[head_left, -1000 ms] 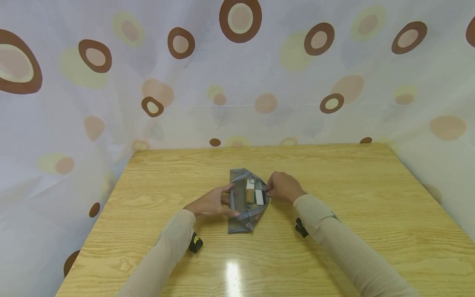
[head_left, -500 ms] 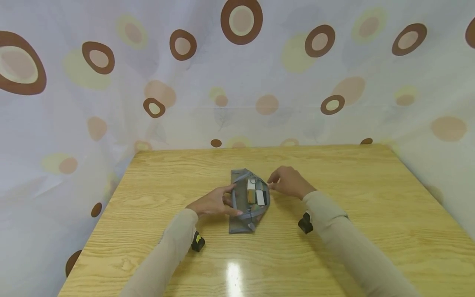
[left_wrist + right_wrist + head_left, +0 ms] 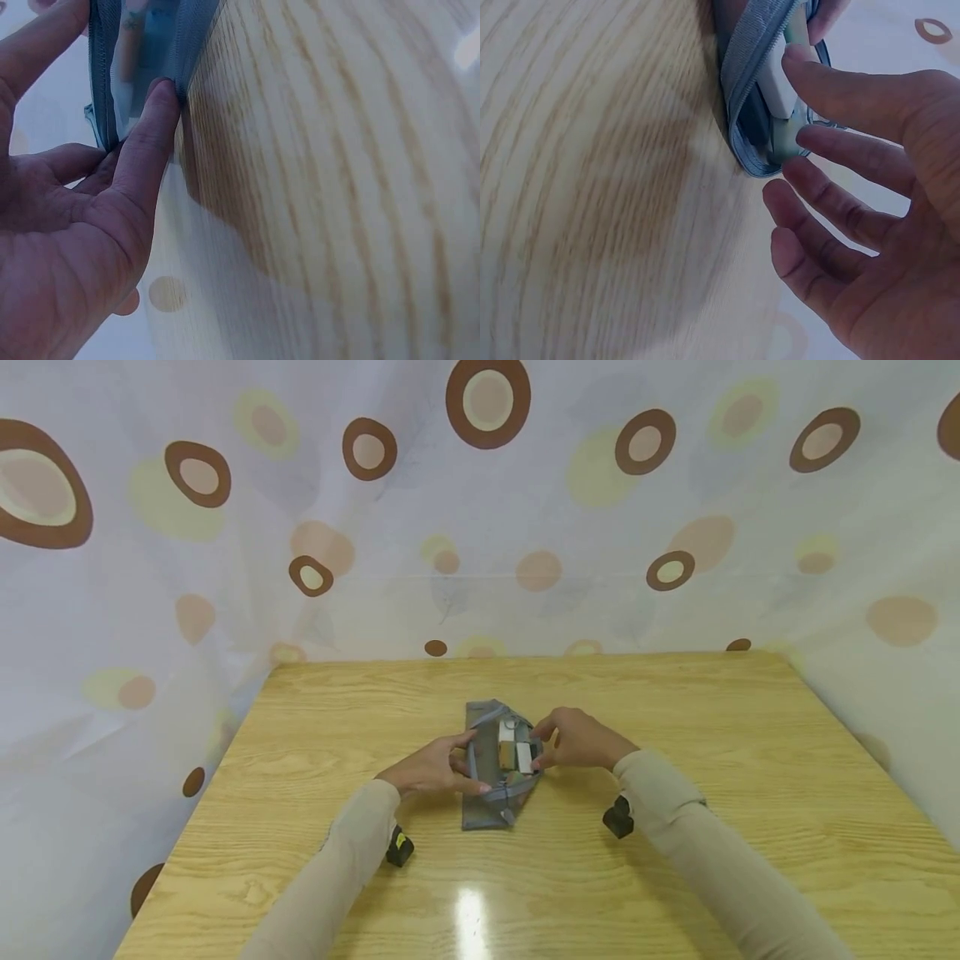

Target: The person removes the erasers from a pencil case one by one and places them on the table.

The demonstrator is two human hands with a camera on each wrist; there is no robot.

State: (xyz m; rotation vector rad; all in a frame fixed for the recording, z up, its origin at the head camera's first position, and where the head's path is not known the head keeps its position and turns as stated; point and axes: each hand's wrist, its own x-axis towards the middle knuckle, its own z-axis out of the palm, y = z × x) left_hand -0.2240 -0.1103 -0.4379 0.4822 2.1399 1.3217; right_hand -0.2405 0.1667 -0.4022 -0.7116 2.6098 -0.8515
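Observation:
A grey-blue zipper pouch lies on the table with its mouth spread wide. Inside it are a white block, an orange-brown block and a second white piece with a small ring at its top. My left hand holds the mouth apart from the left, thumb and fingers at the zipper edges. My right hand is at the pouch's right end, fingers loosely bent and spread. In the right wrist view its thumb reaches over the white block, and the other fingertips hover around the zipper rim.
The pouch stands near the middle of a wood-grain table. A white cloth with brown and yellow circles hangs behind the table and at both sides. A dark wrist camera sits under the right sleeve, another under the left.
The right hand drew back from the pouch's right edge with its fingers parting, then came back in so thumb and index reach over the mouth. The left hand and pouch have hardly moved.

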